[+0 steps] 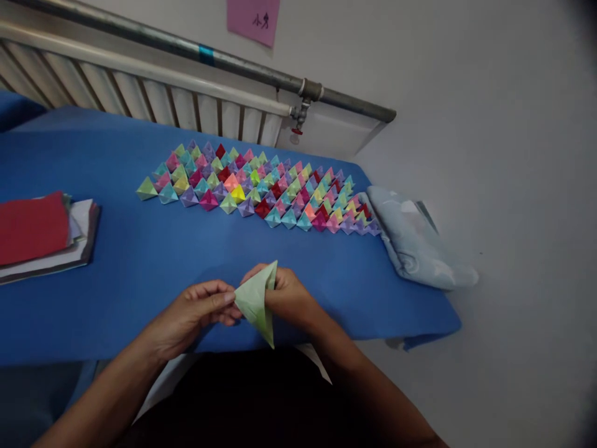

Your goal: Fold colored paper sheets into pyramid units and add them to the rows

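A pale green folded paper piece (pixel 257 301) is held above the near edge of the blue table (pixel 140 261), its points aimed up and down. My left hand (pixel 200 310) pinches its left corner with closed fingers. My right hand (pixel 286 297) grips its right side, fingers wrapped behind the paper. Farther back lie several rows of small folded paper shapes (pixel 261 186) in many colours, set side by side.
A stack of paper sheets (pixel 41 233) with a red one on top lies at the left. A light blue folded cloth (pixel 415 239) hangs at the table's right end. A radiator (pixel 140 96) and a metal pipe (pixel 280 78) run along the wall behind.
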`<state>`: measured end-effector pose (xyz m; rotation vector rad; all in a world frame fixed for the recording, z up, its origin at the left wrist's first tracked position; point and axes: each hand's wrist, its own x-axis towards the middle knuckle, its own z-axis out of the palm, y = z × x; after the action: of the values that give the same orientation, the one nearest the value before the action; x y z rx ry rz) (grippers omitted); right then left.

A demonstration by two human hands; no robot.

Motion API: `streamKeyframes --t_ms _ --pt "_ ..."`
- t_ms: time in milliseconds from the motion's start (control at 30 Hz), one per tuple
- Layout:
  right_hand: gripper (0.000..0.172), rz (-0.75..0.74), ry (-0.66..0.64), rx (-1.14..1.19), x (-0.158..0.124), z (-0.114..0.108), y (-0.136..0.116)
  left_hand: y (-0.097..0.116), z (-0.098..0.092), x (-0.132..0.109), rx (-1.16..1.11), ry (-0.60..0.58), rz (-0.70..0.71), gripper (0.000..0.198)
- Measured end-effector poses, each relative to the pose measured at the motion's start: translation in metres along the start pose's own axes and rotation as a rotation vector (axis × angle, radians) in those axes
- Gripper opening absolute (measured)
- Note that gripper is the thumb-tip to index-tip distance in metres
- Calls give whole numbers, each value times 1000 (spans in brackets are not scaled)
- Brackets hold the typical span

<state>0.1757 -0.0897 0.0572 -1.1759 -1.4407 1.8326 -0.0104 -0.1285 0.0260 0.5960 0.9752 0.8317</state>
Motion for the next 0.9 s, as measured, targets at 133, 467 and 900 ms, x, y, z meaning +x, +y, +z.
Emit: streamKeyframes --t_ms 133,467,900 --pt "12 -139 128 -123 -3 6 10 3 4 3 -122 34 -79 34" --pt "31 -767 82 -665 -4 1 30 10 8 3 -122 30 -183 41" --pt "31 -804 69 -713 -25 -6 37 14 5 -3 -28 172 -158 38"
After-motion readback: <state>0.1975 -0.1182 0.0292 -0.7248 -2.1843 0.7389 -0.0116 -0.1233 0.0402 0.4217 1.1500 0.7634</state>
